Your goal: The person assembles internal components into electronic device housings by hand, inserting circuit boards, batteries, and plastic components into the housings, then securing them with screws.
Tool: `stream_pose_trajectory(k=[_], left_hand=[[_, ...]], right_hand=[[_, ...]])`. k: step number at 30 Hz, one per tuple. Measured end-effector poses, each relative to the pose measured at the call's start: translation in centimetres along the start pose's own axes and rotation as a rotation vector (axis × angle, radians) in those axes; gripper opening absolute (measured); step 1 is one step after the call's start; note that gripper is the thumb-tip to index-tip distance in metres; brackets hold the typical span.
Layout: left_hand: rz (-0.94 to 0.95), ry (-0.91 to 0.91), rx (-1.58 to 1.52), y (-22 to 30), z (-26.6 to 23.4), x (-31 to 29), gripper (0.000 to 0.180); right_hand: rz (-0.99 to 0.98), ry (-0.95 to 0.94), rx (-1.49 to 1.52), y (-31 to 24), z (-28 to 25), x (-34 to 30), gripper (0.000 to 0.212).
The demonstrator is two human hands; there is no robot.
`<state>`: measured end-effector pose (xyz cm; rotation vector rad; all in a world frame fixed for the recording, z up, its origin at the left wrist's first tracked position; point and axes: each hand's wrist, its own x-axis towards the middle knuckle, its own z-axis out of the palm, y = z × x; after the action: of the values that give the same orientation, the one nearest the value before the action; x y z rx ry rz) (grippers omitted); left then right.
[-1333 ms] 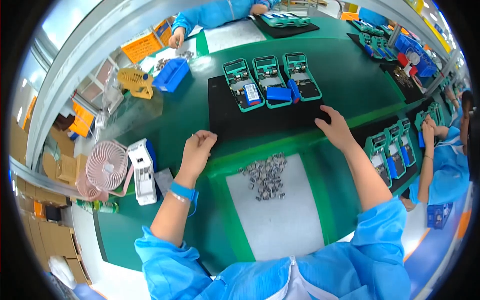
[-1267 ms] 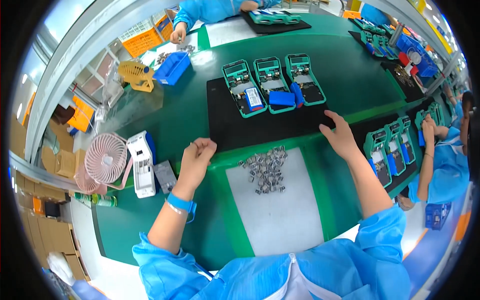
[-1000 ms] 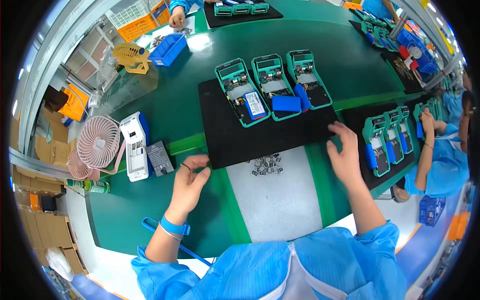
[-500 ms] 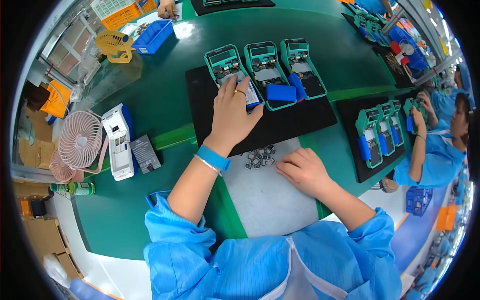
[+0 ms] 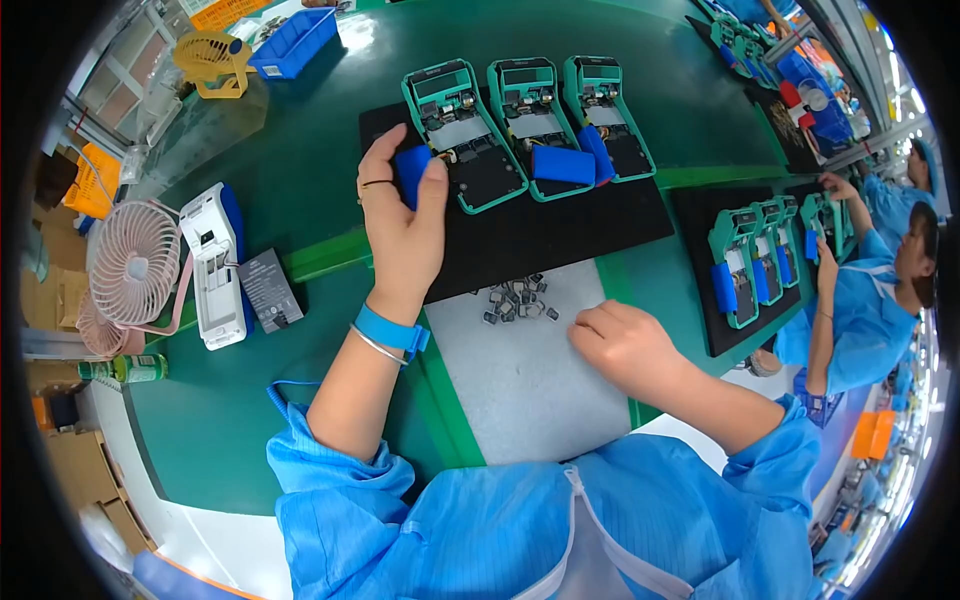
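My left hand [image 5: 408, 225] grips a blue battery pack [image 5: 412, 172] between thumb and fingers, beside the leftmost green device housing [image 5: 487, 178]. A middle housing [image 5: 526, 125] and a right housing [image 5: 628, 162] stand alongside it, open, with wiring and circuit parts showing. One blue battery pack [image 5: 562, 164] lies across the middle housing; another blue pack [image 5: 596, 150] leans at the right one. My right hand [image 5: 628, 350] is curled closed above the grey mat, right of a pile of small square dark parts [image 5: 518, 302]. Its fingertips are hidden, so what they hold cannot be seen.
The housings rest on a black pad [image 5: 480, 260]. To the left are a white device [image 5: 215, 270], a dark flat battery [image 5: 268, 288] and a pink fan [image 5: 135, 258]. A blue bin [image 5: 293, 45] stands farther back. At right, a co-worker [image 5: 850, 310] handles similar housings [image 5: 742, 265].
My left hand has swung left, off the leftmost housing, turning the blue battery pack outward and exposing the interior. My right hand has drawn slightly right from the small parts, fingers more curled.
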<state>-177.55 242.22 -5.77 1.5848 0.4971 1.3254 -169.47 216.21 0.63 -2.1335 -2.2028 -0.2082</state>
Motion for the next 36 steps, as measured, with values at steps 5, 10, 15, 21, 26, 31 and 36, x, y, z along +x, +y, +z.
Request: stream_pose_trajectory(k=[5,10,15,21,26,31,36], left_hand=[[0.321,-0.204,0.544,0.7,0.4,-1.0,0.049],[0.330,-0.354,0.720,1.2,0.6,-1.4,0.052],[0.293,-0.339,0.722,1.2,0.1,-1.3,0.051],[0.303,-0.330,0.676,1.5,0.4,-0.9,0.048],[0.259,-0.328,0.676,1.6,0.3,-1.0,0.047],[0.243,-0.333,0.667,1.5,0.2,-1.0,0.046],[0.254,-0.314,0.659,1.4,0.3,-1.1,0.045]], right_hand=[[-0.090,-0.149,-0.153,-0.9,-0.9,1.2,0.013],[-0.203,-0.369,-0.115,1.0,-2.6,3.7,0.010],[-0.099,-0.013,0.209,5.6,-5.0,13.2,0.008],[-0.186,0.208,-0.005,11.2,0.2,20.1,0.006],[-0.222,0.207,-0.107,11.7,1.6,21.9,0.008],[-0.291,0.169,-0.184,12.0,1.8,22.6,0.008],[-0.360,0.129,-0.292,11.8,1.4,22.5,0.010]])
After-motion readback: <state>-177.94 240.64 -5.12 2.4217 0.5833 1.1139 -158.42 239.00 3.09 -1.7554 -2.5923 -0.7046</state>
